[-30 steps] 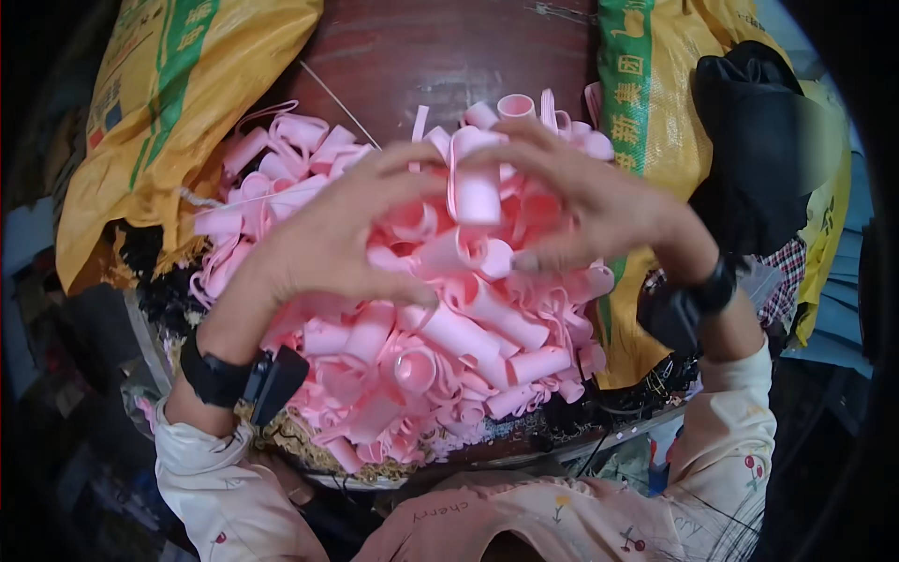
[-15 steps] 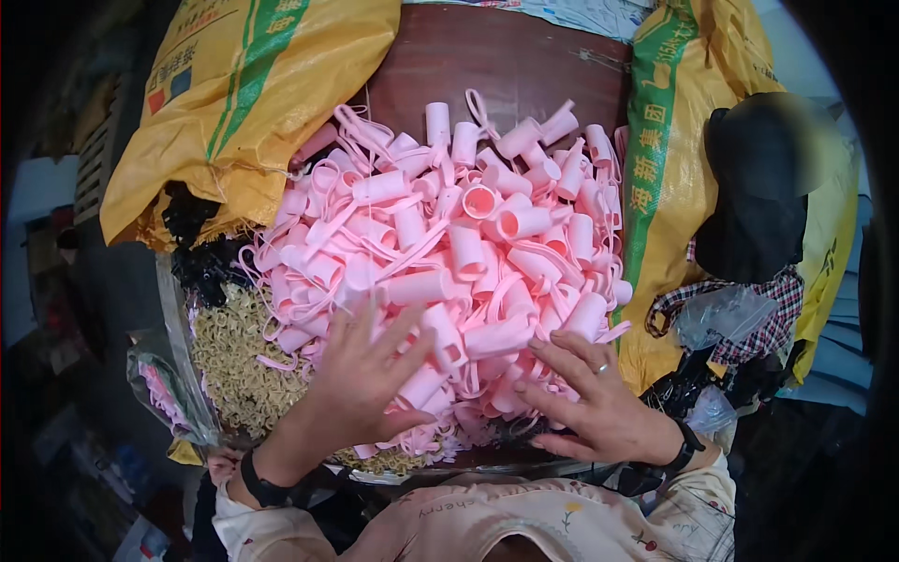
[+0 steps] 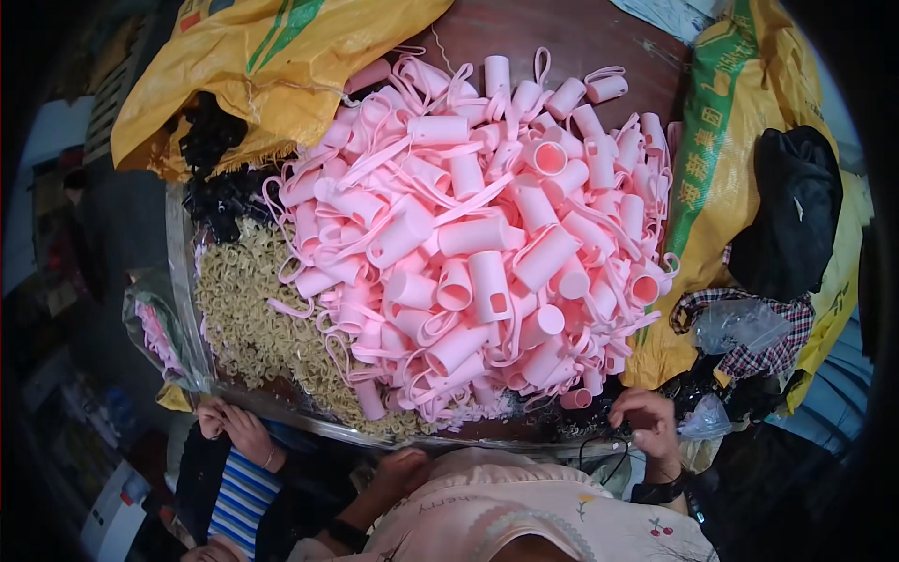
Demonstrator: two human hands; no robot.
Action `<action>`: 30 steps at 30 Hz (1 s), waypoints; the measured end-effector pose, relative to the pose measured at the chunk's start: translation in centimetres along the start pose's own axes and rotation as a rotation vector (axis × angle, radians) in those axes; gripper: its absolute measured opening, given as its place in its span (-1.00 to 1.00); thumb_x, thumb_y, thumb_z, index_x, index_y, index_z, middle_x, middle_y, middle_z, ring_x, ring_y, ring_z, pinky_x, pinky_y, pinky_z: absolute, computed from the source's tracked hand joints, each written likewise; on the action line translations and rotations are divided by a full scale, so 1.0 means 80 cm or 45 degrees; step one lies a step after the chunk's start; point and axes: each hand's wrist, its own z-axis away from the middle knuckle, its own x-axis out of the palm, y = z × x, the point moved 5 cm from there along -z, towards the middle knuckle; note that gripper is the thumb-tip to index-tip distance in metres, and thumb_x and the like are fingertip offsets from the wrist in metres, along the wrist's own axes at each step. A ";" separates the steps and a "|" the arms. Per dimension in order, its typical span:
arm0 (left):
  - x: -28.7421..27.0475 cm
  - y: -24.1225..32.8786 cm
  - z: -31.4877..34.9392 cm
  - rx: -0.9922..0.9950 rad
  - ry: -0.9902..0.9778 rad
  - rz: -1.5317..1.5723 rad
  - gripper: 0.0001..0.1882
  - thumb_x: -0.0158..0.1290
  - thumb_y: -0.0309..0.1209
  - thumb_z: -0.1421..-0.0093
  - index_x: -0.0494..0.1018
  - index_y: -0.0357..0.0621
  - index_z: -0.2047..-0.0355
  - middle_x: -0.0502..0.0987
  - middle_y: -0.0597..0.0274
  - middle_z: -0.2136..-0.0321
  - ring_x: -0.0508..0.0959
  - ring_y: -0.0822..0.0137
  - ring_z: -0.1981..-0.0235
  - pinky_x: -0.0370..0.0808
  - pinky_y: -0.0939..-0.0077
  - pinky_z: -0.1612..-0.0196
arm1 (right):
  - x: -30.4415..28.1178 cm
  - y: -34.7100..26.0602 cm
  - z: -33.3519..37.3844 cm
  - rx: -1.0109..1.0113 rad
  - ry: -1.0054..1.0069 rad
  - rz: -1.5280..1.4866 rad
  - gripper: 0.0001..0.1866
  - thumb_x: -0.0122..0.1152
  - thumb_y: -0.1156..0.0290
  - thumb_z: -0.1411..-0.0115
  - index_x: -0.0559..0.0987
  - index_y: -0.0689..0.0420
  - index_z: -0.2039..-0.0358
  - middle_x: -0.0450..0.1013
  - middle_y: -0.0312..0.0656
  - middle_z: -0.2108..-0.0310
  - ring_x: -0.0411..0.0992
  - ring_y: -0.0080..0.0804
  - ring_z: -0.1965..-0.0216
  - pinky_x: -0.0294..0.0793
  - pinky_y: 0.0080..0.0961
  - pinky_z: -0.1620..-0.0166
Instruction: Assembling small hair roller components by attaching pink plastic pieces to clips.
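A big heap of pink tubes with strap loops (image 3: 459, 234) covers the middle of the table. My right hand (image 3: 646, 420) is at the table's near right edge, fingers curled in beside small black parts (image 3: 599, 423). Something dark shows at its fingertips, too small to name, and a thin black cord (image 3: 604, 451) loops just below it. My left hand (image 3: 403, 471) is drawn back close to my body, below the near edge. Its fingers are mostly hidden. Neither hand touches the pink heap.
Tan small rings (image 3: 253, 318) and black parts (image 3: 225, 192) lie left of the heap. Yellow sacks (image 3: 318, 56) stand at both sides, with black cloth (image 3: 796, 206) on the right. Another person's hands (image 3: 243, 436) and striped sleeve are at the lower left.
Both hands have come off the near side of the pink heap, back toward me; the right one now curls at the table edge. The view has shifted, and the other person shows more.
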 end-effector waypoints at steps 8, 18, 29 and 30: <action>0.092 -0.077 -0.009 0.414 -0.303 -0.248 -0.76 -0.04 -0.43 0.02 0.34 -0.13 0.27 0.37 0.15 0.27 0.40 0.16 0.19 0.42 0.44 0.23 | -0.017 0.185 0.156 0.808 0.067 0.095 -0.79 0.18 0.42 0.06 0.49 0.24 0.38 0.35 -0.30 0.51 0.30 -0.63 0.47 0.28 -0.74 0.36; 0.089 -0.078 -0.033 0.514 -0.483 -0.406 -0.64 -0.05 -0.45 0.08 0.32 -0.16 0.19 0.34 0.12 0.19 0.36 0.16 0.10 0.37 0.36 0.11 | -0.066 0.273 0.215 0.596 -0.248 1.253 -0.74 0.16 0.29 0.09 0.47 0.18 0.41 0.36 -0.10 0.45 0.34 -0.24 0.43 0.30 -0.44 0.34; 0.108 -0.131 -0.016 0.904 -0.296 -0.457 -0.57 -0.08 -0.45 0.09 0.29 -0.23 0.13 0.33 0.11 0.17 0.33 0.17 0.08 0.35 0.42 0.08 | -0.064 0.309 0.247 0.304 -0.228 1.670 -0.58 0.12 0.20 0.13 0.39 0.17 0.27 0.21 -0.03 0.25 0.16 -0.08 0.22 0.12 -0.19 0.17; 0.108 -0.130 -0.017 0.903 -0.295 -0.464 -0.57 -0.08 -0.45 0.09 0.29 -0.23 0.13 0.33 0.11 0.17 0.33 0.17 0.08 0.35 0.42 0.08 | -0.065 0.315 0.250 0.298 -0.227 1.666 -0.58 0.12 0.20 0.13 0.39 0.17 0.27 0.21 -0.03 0.25 0.16 -0.08 0.22 0.12 -0.19 0.17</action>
